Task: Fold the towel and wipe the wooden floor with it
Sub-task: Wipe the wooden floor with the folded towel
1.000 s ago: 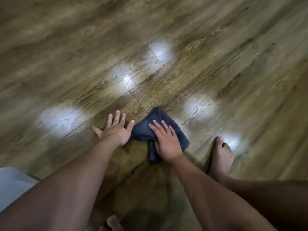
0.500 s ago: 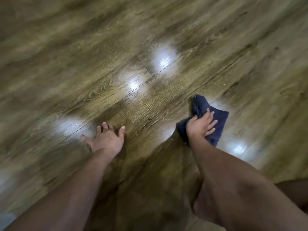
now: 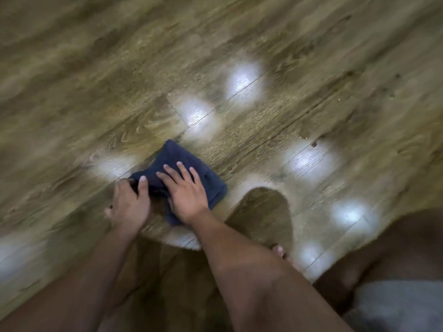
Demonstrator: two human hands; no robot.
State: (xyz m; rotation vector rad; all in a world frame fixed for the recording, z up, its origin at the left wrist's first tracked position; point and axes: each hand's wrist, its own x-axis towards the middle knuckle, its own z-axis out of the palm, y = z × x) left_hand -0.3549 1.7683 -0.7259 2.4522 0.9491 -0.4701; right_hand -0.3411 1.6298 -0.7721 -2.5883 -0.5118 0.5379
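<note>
A folded dark blue towel (image 3: 178, 155) lies on the wooden floor (image 3: 239, 44) in the middle of the head view. My right hand (image 3: 185, 195) presses flat on top of it, fingers spread, covering its near half. My left hand (image 3: 130, 203) sits at the towel's left edge, its thumb over the bunched corner and its fingers curled at the cloth. The frame is blurred by motion, so the left hand's grip is hard to read.
Bright ceiling-light reflections (image 3: 243, 79) dot the glossy planks. A few small wet drops (image 3: 305, 136) sit to the right of the towel. My bare foot (image 3: 280, 251) and knee (image 3: 395, 248) are at the lower right, beside a grey cloth (image 3: 398, 305).
The towel and my right hand have swept from the right back to the left, next to my left hand. My left hand, earlier flat on the bare floor, now touches the towel's left corner.
</note>
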